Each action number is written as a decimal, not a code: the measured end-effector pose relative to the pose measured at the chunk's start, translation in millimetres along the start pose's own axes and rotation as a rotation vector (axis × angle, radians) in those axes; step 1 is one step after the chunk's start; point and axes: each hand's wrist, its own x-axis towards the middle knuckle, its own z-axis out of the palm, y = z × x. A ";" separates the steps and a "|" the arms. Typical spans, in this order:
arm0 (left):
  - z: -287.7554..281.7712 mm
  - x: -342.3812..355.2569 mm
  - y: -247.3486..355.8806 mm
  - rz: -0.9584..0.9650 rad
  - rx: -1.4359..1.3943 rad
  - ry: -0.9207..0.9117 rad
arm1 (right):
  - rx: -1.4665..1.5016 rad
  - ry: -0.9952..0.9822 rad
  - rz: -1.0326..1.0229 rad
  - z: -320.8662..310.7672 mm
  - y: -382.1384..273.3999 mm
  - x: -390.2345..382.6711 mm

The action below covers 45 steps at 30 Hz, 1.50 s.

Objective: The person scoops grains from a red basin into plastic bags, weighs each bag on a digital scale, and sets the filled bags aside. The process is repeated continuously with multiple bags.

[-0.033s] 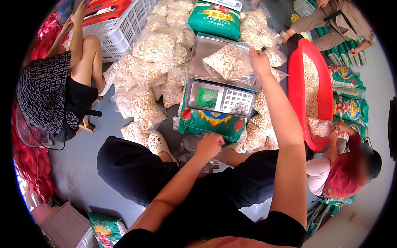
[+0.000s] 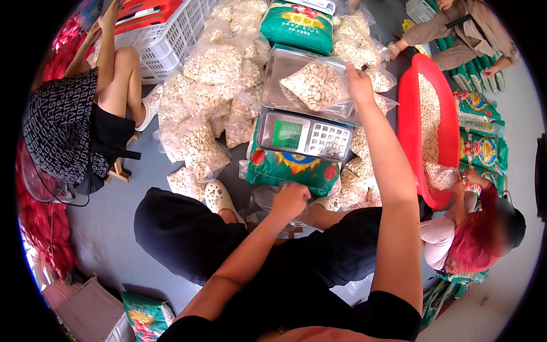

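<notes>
A clear bag of pale nuts [image 2: 312,84] rests on the steel pan of a digital scale [image 2: 303,137], its upper right corner gripped by my right hand [image 2: 360,84]. My left hand [image 2: 290,199] is closed on crumpled clear plastic [image 2: 265,200], low in front of the scale, between my legs. The scale sits on a green printed sack [image 2: 288,174]. Several filled clear bags [image 2: 211,68] are heaped to the left of the scale, and more [image 2: 362,182] lie to its right.
At right stands a red tub [image 2: 410,131] of pale kernels; a co-worker in red [image 2: 476,251] holds a bag at it. Others sit at left [image 2: 62,125] and upper right [image 2: 467,34]. A white crate [image 2: 159,51], green sacks [image 2: 478,148] and a lidded bin [image 2: 85,308] surround me.
</notes>
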 end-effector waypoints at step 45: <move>-5.8 -4.3 -1.6 -0.060 -0.125 -0.094 | -0.669 -0.463 -0.046 37.7 -9.0 -34.2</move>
